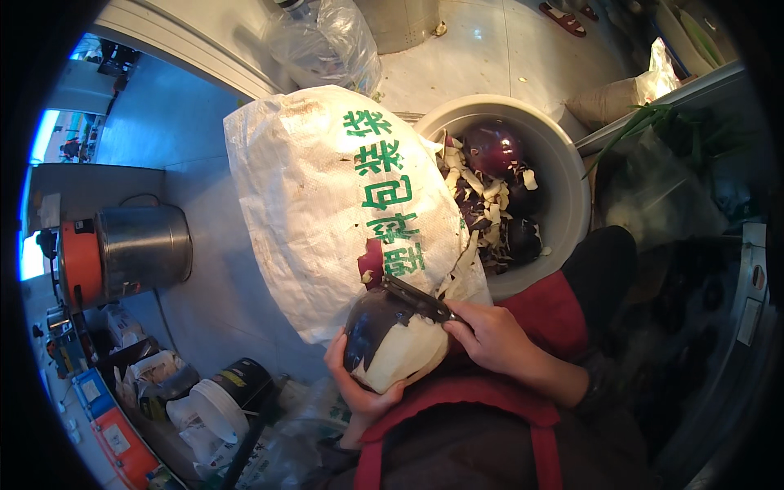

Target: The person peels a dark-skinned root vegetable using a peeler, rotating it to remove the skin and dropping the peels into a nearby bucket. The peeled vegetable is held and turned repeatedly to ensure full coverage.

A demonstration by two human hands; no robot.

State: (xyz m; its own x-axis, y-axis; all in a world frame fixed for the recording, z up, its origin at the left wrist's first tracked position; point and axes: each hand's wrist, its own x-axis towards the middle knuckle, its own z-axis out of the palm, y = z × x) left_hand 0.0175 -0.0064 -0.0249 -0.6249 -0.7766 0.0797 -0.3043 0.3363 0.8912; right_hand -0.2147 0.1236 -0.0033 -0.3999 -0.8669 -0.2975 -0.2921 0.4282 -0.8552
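My left hand (361, 389) cups a large round eggplant (398, 349) from below and the left. Part of its dark purple skin is off and pale flesh shows on the side towards me. My right hand (490, 334) grips a black peeler (419, 298), whose head lies against the upper skin. A strip of purple peel (371, 260) stands up beside the peeler's far end. Behind the eggplant spreads a white woven plastic sack (306, 184) with green writing. To its right, a grey plastic tub (572, 202) holds several dark eggplants and many peel scraps.
A clear plastic bag (331, 49) and a metal container (401, 21) stand beyond the sack. Leafy greens (680, 131) and a plastic bag lie at the right. At left are a metal drum (144, 245) and a black bucket (245, 383). A person's sandalled foot (563, 18) shows at top right.
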